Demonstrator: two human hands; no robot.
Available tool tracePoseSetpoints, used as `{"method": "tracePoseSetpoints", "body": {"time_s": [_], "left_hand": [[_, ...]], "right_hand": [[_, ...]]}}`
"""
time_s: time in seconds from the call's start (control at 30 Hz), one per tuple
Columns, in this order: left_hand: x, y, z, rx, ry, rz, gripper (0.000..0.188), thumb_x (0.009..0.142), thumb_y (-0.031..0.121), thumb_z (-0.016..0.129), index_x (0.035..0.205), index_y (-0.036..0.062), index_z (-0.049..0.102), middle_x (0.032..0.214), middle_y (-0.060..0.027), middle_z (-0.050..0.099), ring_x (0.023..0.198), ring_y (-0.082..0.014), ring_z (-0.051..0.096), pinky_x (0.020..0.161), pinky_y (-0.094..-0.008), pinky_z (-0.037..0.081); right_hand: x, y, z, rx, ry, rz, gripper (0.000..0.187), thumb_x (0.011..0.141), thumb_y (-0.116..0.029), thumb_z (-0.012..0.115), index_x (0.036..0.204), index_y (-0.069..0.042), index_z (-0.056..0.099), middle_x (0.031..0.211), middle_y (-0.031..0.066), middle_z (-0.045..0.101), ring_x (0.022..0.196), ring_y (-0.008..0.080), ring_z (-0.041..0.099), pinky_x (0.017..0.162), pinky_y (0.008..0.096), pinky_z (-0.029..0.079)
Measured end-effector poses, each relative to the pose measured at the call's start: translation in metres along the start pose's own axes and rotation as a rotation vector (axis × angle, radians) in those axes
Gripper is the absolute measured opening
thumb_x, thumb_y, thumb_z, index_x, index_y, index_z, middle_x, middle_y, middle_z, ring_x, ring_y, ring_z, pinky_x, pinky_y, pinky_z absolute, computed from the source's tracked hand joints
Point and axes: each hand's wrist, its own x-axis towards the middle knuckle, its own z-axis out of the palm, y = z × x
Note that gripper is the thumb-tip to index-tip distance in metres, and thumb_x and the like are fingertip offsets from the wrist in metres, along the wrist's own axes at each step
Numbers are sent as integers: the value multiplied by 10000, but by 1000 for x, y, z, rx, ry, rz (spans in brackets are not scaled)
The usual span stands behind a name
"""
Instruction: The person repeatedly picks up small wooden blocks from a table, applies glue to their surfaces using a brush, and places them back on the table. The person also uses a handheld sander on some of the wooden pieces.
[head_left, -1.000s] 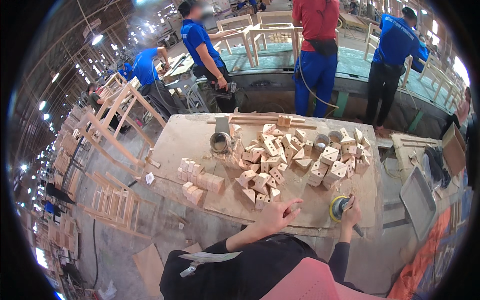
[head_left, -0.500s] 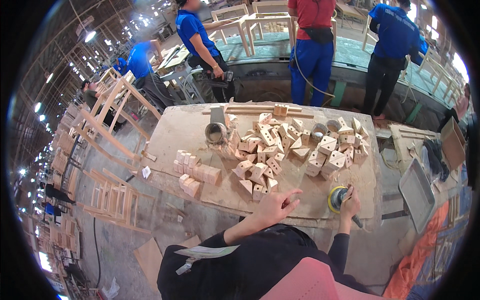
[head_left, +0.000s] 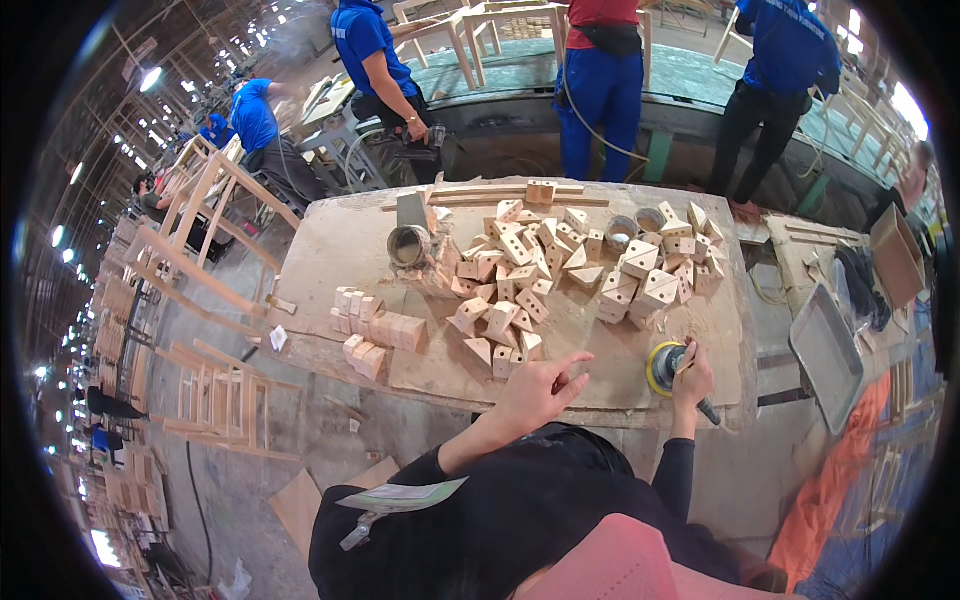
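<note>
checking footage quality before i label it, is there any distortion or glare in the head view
In the head view, the table bows at its edges and the corners are black; upper left, a hanging lamp glares white; mid-table, wooden blocks look clear enough to show holes.

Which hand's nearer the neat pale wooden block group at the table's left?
Left. The left hand is apart, right of the block group; the right hand, gripping a black, yellow-disc sander, is farther right.

Head view tipped down; workbench [head_left: 335, 240] sits higher.
</note>
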Motion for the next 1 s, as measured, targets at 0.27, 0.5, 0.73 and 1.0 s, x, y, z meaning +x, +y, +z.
{"method": "tracePoseSetpoints", "body": {"time_s": [0.27,0.5,0.73,1.0], "left_hand": [[0,1,1,23,18,0,308,874,199,652,1163,96,630,560,-53,503,470,-130,477,481,-281,404],[0,-1,4,6,20,-7,300,869,181,656,1155,95,634,554,-48,488,465,-118,465,476,-279,393],[-1,-1,10,1,19,-36,281,867,133,648,1144,87,641,535,4,413,474,-66,389,464,-248,327],[3,-1,17,-23,-34,-38,275,870,109,640,1139,52,636,525,23,384,472,-46,355,455,-233,300]], "right_hand": [[0,-1,1,-6,30,-31,287,983,-277,430,1018,-134,677,871,99,700,772,290,674,644,379,510],[-1,2,-1,-12,26,-11,274,975,-277,444,1008,-139,679,848,111,692,756,303,668,637,387,504],[0,11,1,-50,-52,72,287,968,-318,451,1023,-165,688,858,120,687,776,323,661,650,407,506],[1,10,1,14,116,-2,187,917,-250,528,914,-125,666,672,133,638,617,326,628,556,436,488]]}}
